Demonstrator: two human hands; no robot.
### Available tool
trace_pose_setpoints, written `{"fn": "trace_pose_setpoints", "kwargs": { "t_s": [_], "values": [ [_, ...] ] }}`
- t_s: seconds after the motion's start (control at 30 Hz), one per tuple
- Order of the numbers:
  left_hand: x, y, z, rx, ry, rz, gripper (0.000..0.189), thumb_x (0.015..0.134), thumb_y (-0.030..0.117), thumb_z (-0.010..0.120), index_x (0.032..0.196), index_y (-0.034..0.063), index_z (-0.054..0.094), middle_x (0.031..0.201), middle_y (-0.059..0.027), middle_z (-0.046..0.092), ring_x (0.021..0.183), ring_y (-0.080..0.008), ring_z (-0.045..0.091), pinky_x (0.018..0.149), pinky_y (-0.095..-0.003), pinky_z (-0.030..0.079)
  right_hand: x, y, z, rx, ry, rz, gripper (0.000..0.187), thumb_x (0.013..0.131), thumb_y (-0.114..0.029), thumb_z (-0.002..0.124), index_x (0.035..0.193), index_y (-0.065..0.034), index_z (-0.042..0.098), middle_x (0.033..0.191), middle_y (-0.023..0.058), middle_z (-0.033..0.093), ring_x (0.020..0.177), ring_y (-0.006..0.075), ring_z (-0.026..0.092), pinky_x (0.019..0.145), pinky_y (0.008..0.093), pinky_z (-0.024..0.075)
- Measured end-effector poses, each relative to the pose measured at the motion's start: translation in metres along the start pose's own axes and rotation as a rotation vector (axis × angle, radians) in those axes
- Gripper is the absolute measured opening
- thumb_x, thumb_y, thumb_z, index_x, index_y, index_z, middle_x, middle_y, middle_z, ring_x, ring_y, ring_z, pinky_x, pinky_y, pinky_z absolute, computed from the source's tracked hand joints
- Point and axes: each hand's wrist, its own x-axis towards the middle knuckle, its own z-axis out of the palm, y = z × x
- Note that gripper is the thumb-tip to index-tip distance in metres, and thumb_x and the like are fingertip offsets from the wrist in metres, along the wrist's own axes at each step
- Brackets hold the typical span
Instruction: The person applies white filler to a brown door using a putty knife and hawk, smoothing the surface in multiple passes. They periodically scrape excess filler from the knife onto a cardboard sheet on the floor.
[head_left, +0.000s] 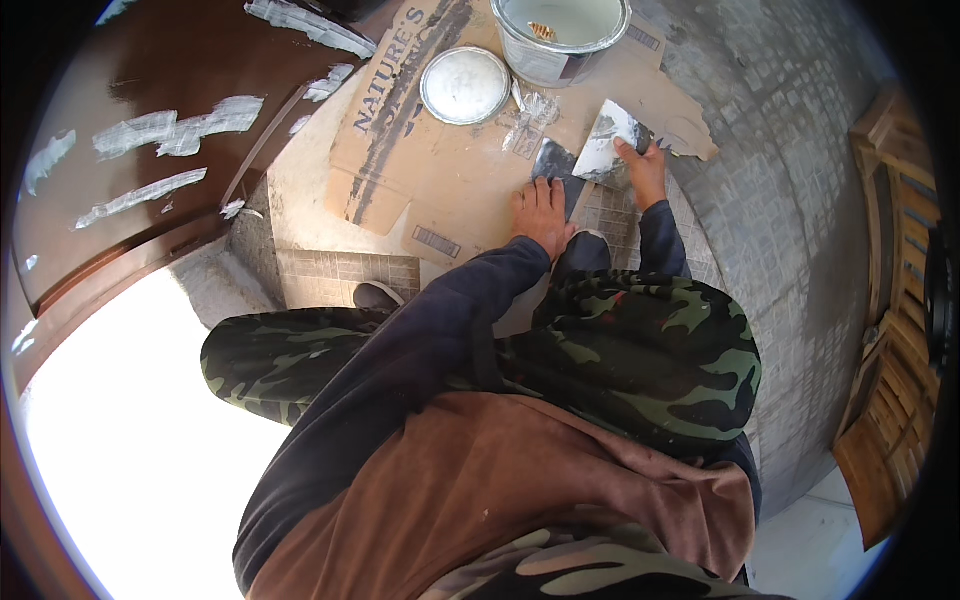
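Observation:
My right hand (643, 172) grips a flat metal filler blade (611, 139) whose face is coated with white paste. Close to its left, my left hand (540, 214) lies with fingers spread on a second dark flat blade or plate (556, 166), low over the cardboard; whether the fingers grip it is unclear. Flattened cardboard (450, 180) bearing print covers the ground beneath. Above the hands stands an open plastic bucket (562, 45) with pale contents and a small orange-brown object inside. A round white-smeared lid (466, 85) lies left of the bucket.
A brown panel (187, 75) with white filler streaks rises at the left. Patterned tiles (780, 187) extend to the right, where slatted wooden furniture (892, 300) stands. My shoe (589, 251) is just below the left hand; my other shoe (377, 296) is further left.

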Motion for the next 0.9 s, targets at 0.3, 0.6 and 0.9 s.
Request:
{"fn": "trace_pose_setpoints", "kwargs": {
  "t_s": [0.3,0.6,0.9],
  "values": [
    [0.006,0.004,-0.001,0.150,-0.049,0.083,0.088,0.082,0.044,0.071,0.146,-0.0033,0.035,0.131,-0.0291,0.050,0.115,-0.0390,0.051,0.101,-0.0510,0.036,0.010,-0.003,-0.017,0.156,0.056,0.043,0.025,0.089,-0.010,0.074,0.111,-0.0008,0.067,0.105,0.0026,0.070,0.092,0.0119,0.064,0.083,0.0272,0.0490],
    [0.003,-0.031,-0.058,0.043,0.057,-0.058,0.035,0.086,0.032,0.065,0.103,0.0024,0.065,0.104,-0.0127,0.062,0.101,-0.0331,0.058,0.088,-0.0508,0.042,-0.027,-0.032,0.019,0.458,-0.026,0.289,0.026,0.089,-0.009,0.071,0.112,0.0002,0.065,0.104,0.0047,0.070,0.089,0.0149,0.067,0.080,0.0306,0.0521],
    [-0.006,-0.120,-0.101,-1.519,-0.131,-0.961,0.008,0.096,0.018,0.067,0.096,0.0107,0.062,0.088,-0.0017,0.065,0.076,-0.0150,0.062,0.067,-0.0306,0.051,-0.047,-0.028,0.043,0.433,0.014,0.281,0.024,0.087,-0.010,0.070,0.109,-0.0024,0.062,0.100,0.0077,0.070,0.085,0.0184,0.068,0.070,0.0335,0.0557]
  ]
}}
